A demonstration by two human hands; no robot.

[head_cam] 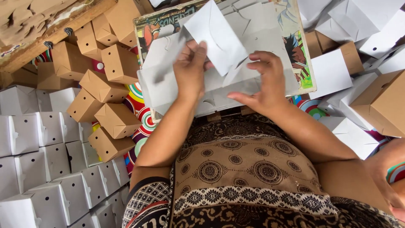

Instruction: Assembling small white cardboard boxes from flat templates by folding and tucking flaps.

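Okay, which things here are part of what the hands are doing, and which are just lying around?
In hand:
left hand
right hand
white card blank
stack of flat blanks

Lying about:
brown boxes
white boxes
patterned mat

White box blank (219, 40), unfolded, tilted (held aloft)
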